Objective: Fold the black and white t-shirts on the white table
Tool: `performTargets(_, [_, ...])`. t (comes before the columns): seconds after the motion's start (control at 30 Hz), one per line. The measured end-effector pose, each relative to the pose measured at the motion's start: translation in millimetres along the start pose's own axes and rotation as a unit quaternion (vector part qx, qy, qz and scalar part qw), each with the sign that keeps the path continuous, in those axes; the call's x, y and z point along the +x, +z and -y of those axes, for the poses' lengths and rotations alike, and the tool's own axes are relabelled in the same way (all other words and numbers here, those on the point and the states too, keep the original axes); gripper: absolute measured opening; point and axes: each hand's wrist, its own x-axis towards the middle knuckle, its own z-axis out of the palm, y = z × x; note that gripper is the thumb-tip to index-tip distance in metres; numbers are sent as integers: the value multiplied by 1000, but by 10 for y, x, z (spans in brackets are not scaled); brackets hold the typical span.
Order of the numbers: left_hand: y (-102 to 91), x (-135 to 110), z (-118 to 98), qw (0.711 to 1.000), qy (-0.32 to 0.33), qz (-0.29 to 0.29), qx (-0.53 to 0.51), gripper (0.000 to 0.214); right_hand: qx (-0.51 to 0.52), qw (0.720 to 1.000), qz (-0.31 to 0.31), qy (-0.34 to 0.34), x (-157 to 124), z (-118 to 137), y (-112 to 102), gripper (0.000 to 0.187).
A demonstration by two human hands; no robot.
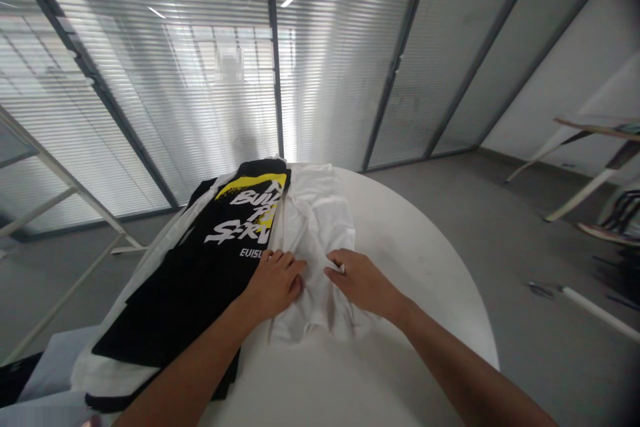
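Note:
A crumpled white T-shirt (315, 233) lies on the round white table (425, 260), its far end near the table's back edge. My left hand (277, 282) presses on its left side, fingers curled into the cloth. On the garment's right side, my right hand (364, 282) is closed, with a bit of white fabric between thumb and fingers. Just left of my left hand is a black T-shirt (180, 293) with white lettering and a yellow print, lying flat on other black and white garments. Its right edge runs alongside the white one.
White cloth (55, 363) sits at the lower left. A pale metal frame (75, 187) stands on the left. Behind the table is a glass partition with blinds (330, 73). Another table (595, 125) with splayed legs stands at the right, and a white bar (597, 312) lies near it.

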Motion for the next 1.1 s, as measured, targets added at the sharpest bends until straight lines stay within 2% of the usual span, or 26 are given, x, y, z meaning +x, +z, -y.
performTargets(0.1, [20, 7, 2, 1000, -9, -10, -1, 41, 72, 997, -22, 3, 9, 28, -25, 21])
performTargets(0.23, [15, 10, 2, 999, -25, -23, -28, 56, 115, 993, -35, 1, 12, 35, -53, 25])
performTargets(0.4, [9, 4, -6, 998, -4, -21, -59, 63, 144, 988, -10, -60, 5, 76, -1, 27])
performTargets(0.53, [16, 2, -2, 997, 17, -3, -76, 58, 185, 975, 34, -121, -26, 140, 22, 25])
performTargets(0.63, [7, 10, 17, 997, 16, -3, -80, 36, 216, 963, 65, -146, -59, 170, -23, 26])
performTargets(0.73, [-6, 21, 33, 998, 4, -23, -66, 22, 138, 979, 50, -141, -84, 155, -112, 24])
performTargets(0.8, [-5, 27, 37, 997, -9, -50, -60, 21, 52, 991, 31, -122, -91, 120, -167, 26])
performTargets(0.87, [12, 33, 41, 994, -27, -80, -64, 22, 3, 994, 35, -107, -93, 82, -194, 36])
performTargets(1.0, [78, 48, 78, 981, -97, -135, -103, 20, -27, 990, 73, -122, -115, 58, -131, 66])
performTargets(1.1, [117, 57, 126, 967, -135, -154, -149, 18, -42, 987, 82, -134, -143, 78, -52, 68])
